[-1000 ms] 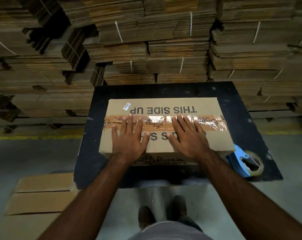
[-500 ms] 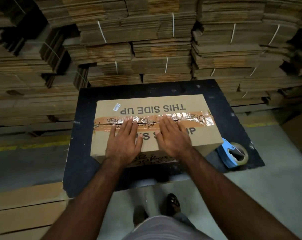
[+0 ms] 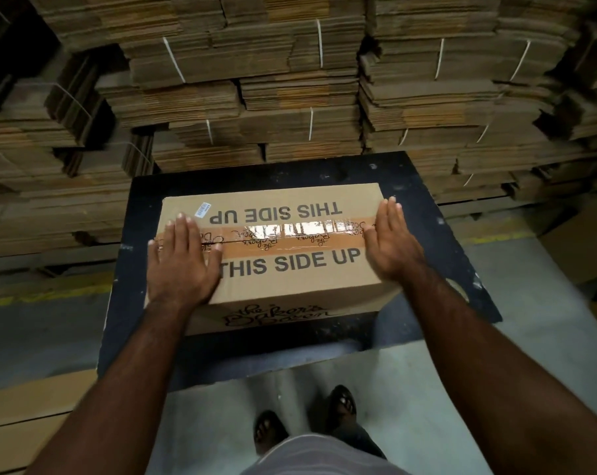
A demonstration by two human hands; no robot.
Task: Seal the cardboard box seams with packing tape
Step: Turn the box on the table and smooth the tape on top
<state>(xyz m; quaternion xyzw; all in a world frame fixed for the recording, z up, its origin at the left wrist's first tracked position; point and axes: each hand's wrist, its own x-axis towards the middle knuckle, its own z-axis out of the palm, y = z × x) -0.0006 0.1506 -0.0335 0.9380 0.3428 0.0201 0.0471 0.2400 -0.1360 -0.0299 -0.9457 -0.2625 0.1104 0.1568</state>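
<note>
Head camera looks steeply down, close over table [image 3: 125, 303].

Your left hand [image 3: 180, 260] lay flat, palm down, fingers straight and together, left of frame centre. Your right hand [image 3: 391, 241] stood right of centre, fingers extended, palm turned inward. Both forearms reached up from the lower corners.

Brown cardboard box [image 3: 290, 269] — flaps closed — printed tape [image 3: 283, 240] running along its top seam.
</note>
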